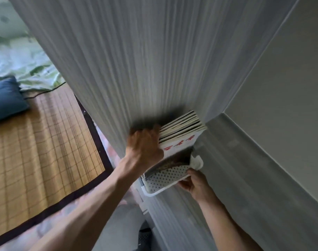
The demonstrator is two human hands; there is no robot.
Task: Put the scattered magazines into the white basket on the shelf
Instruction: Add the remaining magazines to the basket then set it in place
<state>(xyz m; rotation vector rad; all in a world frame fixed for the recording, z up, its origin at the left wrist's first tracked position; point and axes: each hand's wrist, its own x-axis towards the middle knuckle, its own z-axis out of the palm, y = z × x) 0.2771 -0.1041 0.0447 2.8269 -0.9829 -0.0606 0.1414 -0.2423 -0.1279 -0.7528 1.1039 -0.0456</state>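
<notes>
A stack of several magazines (181,132) stands upright in the white perforated basket (165,180), the front cover white with red characters. My left hand (145,147) is closed around the left edge of the stack, fingers wrapped over the spines. My right hand (194,182) grips the basket's right rim at its lower corner. The basket is held up against the grey wood-grain panel (136,69); the shelf under it is hidden.
A pale grey wall (281,87) meets the panel at the right. To the left lies a bamboo mat (37,151) with dark edging, a blue pillow (4,98) and a green patterned sheet (27,60).
</notes>
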